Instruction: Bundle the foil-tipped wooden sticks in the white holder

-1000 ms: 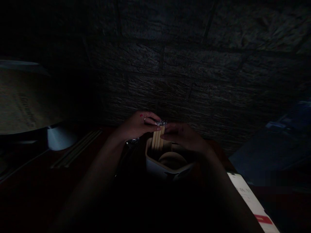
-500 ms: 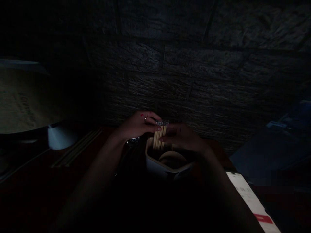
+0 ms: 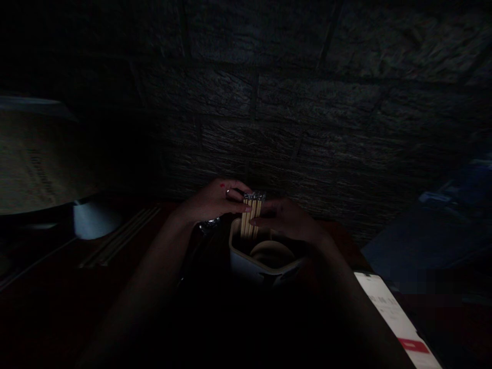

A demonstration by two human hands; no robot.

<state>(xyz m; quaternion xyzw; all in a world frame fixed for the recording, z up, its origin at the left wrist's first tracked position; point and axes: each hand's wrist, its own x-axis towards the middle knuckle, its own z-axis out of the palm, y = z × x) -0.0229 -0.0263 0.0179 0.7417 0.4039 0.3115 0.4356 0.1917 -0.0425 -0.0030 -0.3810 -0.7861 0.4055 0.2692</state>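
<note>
Between my two hands stands an upright bundle of thin wooden chopsticks (image 3: pixel 250 219), with shiny crinkled wrapping at its top. My left hand (image 3: pixel 219 200), with a ring on one finger, is closed on the bundle's left side near the top. From the right, my right hand (image 3: pixel 290 220) grips the same bundle; some of its fingers are hidden behind the sticks. The bundle's lower ends are down inside a light-walled, angular container (image 3: pixel 249 266). A rounded pale piece (image 3: pixel 272 251) also shows inside it. Deep shadow hides the container's lower part.
On the left lie several loose sticks (image 3: pixel 121 236) beside a pale cone-shaped object (image 3: pixel 94 220) and a large beige printed container (image 3: pixel 34 159). A lit phone (image 3: pixel 395 318) is at lower right. A dark brick wall (image 3: pixel 269 102) rises behind, with a bluish shape (image 3: pixel 418 230) at right.
Both hands and the bundle have barely shifted, slightly left in the picture. The hold on the bundle looks the same, and the scene is a little darker.
</note>
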